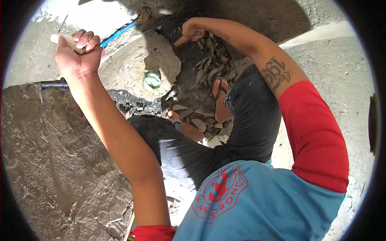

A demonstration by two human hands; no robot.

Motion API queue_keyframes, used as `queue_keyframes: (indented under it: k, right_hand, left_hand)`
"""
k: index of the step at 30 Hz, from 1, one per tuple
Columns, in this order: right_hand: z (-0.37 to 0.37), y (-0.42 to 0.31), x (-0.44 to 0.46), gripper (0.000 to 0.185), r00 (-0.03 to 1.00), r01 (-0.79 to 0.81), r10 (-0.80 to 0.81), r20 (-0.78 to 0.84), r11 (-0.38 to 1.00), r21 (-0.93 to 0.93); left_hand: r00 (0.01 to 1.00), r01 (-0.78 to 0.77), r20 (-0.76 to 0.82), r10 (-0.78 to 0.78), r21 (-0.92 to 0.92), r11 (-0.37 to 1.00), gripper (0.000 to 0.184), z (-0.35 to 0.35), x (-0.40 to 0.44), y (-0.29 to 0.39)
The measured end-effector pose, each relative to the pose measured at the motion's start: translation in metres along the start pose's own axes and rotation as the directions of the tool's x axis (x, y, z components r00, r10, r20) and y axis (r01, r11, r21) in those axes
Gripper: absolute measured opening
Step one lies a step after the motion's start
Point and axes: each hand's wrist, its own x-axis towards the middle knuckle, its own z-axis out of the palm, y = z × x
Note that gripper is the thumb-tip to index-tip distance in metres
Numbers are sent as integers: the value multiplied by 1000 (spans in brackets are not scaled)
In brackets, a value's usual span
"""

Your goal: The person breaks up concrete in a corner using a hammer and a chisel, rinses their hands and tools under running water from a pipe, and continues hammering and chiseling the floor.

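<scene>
At the upper left, my left hand (80, 54) is raised palm up, its fingers curled around a pale, wood-like piece (61, 39). My right hand (194, 29) is closed around a short brown handle (181, 41) at the top centre, whose far end is lost in dark shadow. Broken stone or concrete chips (207, 64) lie just below and right of it. Between the two hands, lower down, a crumpled pale green item (152, 80) rests on the rough concrete.
A blue pipe (120, 33) runs along the concrete between my hands. My sandalled feet (221, 100) stand among rubble. A rough brown surface (52, 160) fills the lower left. Between my legs lies a yellow and white object (217, 140).
</scene>
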Motion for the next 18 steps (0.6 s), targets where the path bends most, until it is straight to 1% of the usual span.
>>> queue_keyframes:
  k: [1, 2, 3, 4, 5, 6, 7, 8, 9, 10, 12, 13, 14, 16, 17, 18]
  right_hand:
    - [2, 0, -2, 35, 1000, 0, 0, 1, 1000, 2]
    - [5, 2, -3, 22, 1000, 5, -6, -19, 1000, -30]
    - [9, 3, -8, 16, 999, 9, -12, -41, 998, -66]
    - [12, 2, -22, 16, 999, 8, -11, -43, 997, -70]
    - [12, 1, -36, 17, 996, 29, -42, -81, 987, -160]
    - [13, 2, -40, 17, 991, 48, -78, -112, 968, -247]
    - [17, 6, -42, 17, 991, 52, -82, -110, 966, -253]
    - [23, 10, -46, 19, 983, 119, -153, -105, 953, -277]
    - [24, 7, -48, 19, 976, 155, -192, -102, 944, -293]
    - [25, 4, -50, 20, 968, 190, -230, -98, 932, -309]
    - [25, -7, -45, 22, 924, 104, -217, -314, 935, -338]
    - [14, -16, -41, 22, 922, 107, -223, -316, 932, -347]
    - [-3, -28, -36, 22, 957, 68, -152, -245, 945, -319]
    - [2, -38, -60, 22, 954, 27, -139, -264, 921, -388]
    - [4, -37, -65, 22, 955, 26, -137, -263, 923, -385]
    - [3, -34, -62, 23, 928, 205, -248, -277, 963, -175]
  left_hand:
    - [1000, 23, 13, -23, -26, 999, 41, -4, 1, 1]
    - [999, 49, 27, -47, -52, 997, 41, -7, 4, 2]
    - [998, 49, 28, -48, -53, 997, 41, -7, 4, 3]
    - [997, 72, 47, -68, -92, 993, 41, -7, 2, 4]
    - [995, 89, 66, -81, -133, 987, 41, -7, 0, 5]
    - [995, 82, 62, -74, -136, 987, 41, -6, -2, 6]
    - [995, 75, 75, -65, -130, 989, 41, -6, -4, 5]
    - [995, 66, 88, -55, -124, 990, 41, -4, -5, 5]
    - [996, 64, 63, -58, -110, 992, 42, -5, -5, 5]
    - [996, 62, 73, -54, -116, 991, 41, -6, -5, 5]
    - [996, 54, 80, -45, -120, 991, 41, -7, -6, 5]
    - [996, 40, 84, -31, -105, 994, 42, -7, -7, 6]
    - [996, 29, 86, -21, -88, 996, 43, -7, -7, 6]
    - [997, 37, 72, -30, -93, 995, 42, -7, -7, 5]
    - [998, 38, 63, -31, -100, 994, 41, -5, -7, 4]
    - [997, 39, 66, -32, -99, 994, 41, -3, -7, 3]
